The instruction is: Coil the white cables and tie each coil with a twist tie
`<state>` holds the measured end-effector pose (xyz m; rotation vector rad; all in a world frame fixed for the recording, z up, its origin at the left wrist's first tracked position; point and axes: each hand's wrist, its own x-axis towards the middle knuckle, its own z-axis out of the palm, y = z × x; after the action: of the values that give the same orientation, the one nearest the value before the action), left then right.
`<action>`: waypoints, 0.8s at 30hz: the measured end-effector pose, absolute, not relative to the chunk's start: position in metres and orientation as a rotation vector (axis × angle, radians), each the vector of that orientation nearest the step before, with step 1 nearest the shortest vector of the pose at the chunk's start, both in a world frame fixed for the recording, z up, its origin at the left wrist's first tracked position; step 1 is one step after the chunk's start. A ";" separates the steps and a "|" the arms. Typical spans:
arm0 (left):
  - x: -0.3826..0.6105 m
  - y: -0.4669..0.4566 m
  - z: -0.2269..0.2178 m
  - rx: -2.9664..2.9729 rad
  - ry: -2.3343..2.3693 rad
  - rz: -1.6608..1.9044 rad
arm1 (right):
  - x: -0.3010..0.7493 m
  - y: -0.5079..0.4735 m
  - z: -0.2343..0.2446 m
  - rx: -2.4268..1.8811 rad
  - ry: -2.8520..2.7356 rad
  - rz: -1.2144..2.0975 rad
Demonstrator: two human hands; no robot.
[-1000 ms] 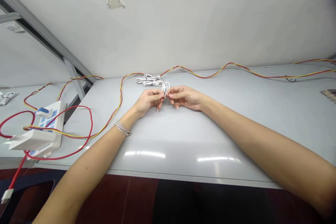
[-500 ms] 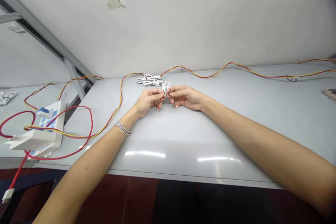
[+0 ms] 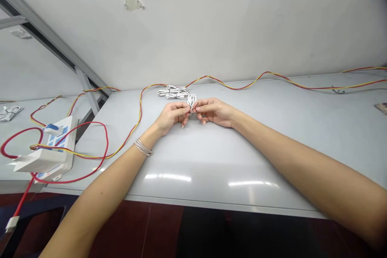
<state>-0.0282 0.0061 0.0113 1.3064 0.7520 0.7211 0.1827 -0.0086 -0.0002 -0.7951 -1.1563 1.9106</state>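
A small coil of white cable (image 3: 192, 99) is between my two hands, above the grey table, partly covered by my fingers. A thin black twist tie (image 3: 197, 105) passes by the coil. My left hand (image 3: 172, 117) pinches at the tie on the coil's left side, thumb against fingertips. On the right, my right hand (image 3: 216, 113) pinches the tie between thumb and index finger, its other fingers loosely curled, and a dark end sticks up above the thumb. Just behind the coil lie more tied white cable bundles (image 3: 173, 92).
A white power strip (image 3: 69, 141) with a plugged-in adapter (image 3: 39, 161) and looped red cable (image 3: 106, 137) sits at left. A red-and-yellow wire (image 3: 139, 107) runs along the wall. Another white cable bundle (image 3: 10, 113) lies far left. A black tie (image 3: 338, 91) lies at right.
Both hands stay at the coil with almost the same grip. The dark tie end at my right thumb shows slightly more upright. The whole view has shifted a little.
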 end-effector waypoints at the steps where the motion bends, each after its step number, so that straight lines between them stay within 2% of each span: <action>1: -0.028 0.006 0.011 1.305 0.752 0.722 | 0.183 -0.009 0.000 -0.795 -1.158 1.909; 24: -0.028 0.005 0.012 1.315 0.752 0.728 | 0.181 -0.009 0.002 -0.801 -1.177 1.936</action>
<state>-0.0282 0.0051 0.0115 1.3149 0.7519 0.7283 0.1815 -0.0086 0.0020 -0.8014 -1.1774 1.9362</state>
